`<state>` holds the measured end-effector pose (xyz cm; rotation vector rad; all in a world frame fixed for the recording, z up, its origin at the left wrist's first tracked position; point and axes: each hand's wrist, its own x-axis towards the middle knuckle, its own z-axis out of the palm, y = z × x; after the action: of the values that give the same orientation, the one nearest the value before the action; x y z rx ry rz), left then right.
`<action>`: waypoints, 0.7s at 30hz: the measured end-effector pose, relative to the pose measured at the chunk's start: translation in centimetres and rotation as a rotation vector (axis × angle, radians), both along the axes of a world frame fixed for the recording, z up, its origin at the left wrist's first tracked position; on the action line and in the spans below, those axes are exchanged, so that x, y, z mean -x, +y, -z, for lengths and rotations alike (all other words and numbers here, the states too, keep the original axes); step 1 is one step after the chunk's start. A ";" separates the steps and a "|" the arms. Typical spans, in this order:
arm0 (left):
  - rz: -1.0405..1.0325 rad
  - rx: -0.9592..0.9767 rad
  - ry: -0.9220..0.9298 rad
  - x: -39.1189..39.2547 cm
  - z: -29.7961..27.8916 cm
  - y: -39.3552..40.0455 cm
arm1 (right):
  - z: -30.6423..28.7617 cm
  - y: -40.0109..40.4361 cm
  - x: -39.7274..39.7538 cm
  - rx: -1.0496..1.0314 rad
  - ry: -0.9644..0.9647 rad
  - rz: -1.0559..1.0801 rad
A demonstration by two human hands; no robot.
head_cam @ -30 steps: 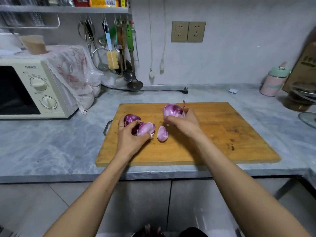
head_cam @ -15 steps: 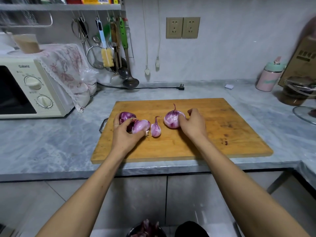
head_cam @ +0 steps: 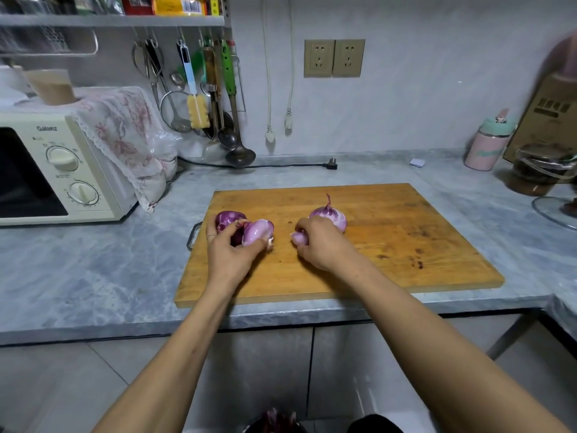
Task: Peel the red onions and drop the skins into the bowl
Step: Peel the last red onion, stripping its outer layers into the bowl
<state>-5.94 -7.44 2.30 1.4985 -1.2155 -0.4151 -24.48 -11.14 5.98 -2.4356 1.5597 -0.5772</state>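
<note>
Purple-skinned, light, slippery onions: left hand (head_cam: 229,250) grips a peeled bulb (head_cam: 257,231) mid-frame; right hand (head_cam: 321,242) pinches a small piece (head_cam: 299,238), best held at its root.

The microwave (head_cam: 59,170) bears the brand "Galanz" above its two dials. Printing on the cardboard box (head_cam: 549,117) is illegible.

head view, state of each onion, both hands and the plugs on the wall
dark onion: on board, held by left hand
pale onion: peeled, gripped by left hand
small onion: pinched by right hand
stemmed onion: upright on board, free
hanging plugs: unplugged
</note>
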 end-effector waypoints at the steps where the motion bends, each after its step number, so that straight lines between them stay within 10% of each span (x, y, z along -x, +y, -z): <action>1: 0.000 0.002 -0.021 -0.1 0.0 -0.1 | 0.3 0.0 0.1 0.035 0.005 -0.009; 9: 0.086 0.023 -0.317 0.8 -0.9 -4.1 | 1.0 -1.2 2.2 0.169 0.065 0.025; 21: 0.224 -0.267 -0.183 -0.4 -3.8 -4.4 | -0.5 -0.5 1.2 0.181 0.225 0.115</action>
<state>-5.50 -11.87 6.05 1.6598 -1.5273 -0.6200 -25.67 -11.63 6.51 -2.6354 1.8182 -0.4974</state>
